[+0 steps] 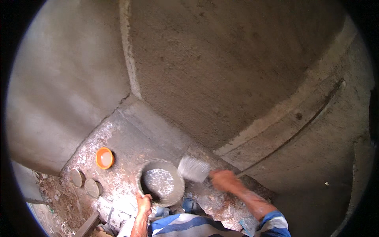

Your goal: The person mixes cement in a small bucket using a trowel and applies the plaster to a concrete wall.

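A round grey tub (pixel 179 192) stands low in front of me, with wet, shiny grey slurry (pixel 160 179) inside. My left hand (pixel 144 202) is closed on the tub's near left rim. To the right of the tub, my right hand (pixel 225 180) is closed round the handle of a trowel (pixel 193 168). Its flat, pale grey blade points left, close to the tub's right rim. Motion smears the blade, so its edges and any load on it cannot be made out.
An orange bowl (pixel 99 158) with pale liquid stands left of the tub. Two small grey containers (pixel 93 188) sit nearer the rubble (pixel 65 201). Bare walls (pixel 221 79) meet in a corner ahead. A wooden plank (pixel 87 226) lies at lower left.
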Demonstrator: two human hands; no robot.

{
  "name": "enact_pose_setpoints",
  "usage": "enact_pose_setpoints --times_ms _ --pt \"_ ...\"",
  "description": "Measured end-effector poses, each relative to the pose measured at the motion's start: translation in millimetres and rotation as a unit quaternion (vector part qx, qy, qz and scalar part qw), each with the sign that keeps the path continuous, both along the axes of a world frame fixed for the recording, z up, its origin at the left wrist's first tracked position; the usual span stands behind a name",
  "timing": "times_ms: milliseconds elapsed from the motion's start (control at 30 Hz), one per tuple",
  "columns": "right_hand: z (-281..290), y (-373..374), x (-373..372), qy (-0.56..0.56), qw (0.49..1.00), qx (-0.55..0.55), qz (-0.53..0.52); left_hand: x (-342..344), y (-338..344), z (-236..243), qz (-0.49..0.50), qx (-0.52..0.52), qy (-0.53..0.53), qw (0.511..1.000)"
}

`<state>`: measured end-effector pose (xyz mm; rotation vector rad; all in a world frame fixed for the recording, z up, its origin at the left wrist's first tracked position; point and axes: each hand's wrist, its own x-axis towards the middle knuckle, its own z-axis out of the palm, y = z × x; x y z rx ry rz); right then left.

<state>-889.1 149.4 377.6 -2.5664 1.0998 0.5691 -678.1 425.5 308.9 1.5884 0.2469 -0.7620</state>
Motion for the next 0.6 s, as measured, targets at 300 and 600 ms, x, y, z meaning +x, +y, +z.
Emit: enact_pose_setpoints --times_ms 300,600 --pt "-175 142 135 -0.043 0.944 0.098 0.312 28 40 -65 -0.077 0.009 -0.046 0.996" --pt "-86 147 179 -0.164 0.917 0.212 0.297 48 117 -62 0.125 -0.068 -0.025 0.99"
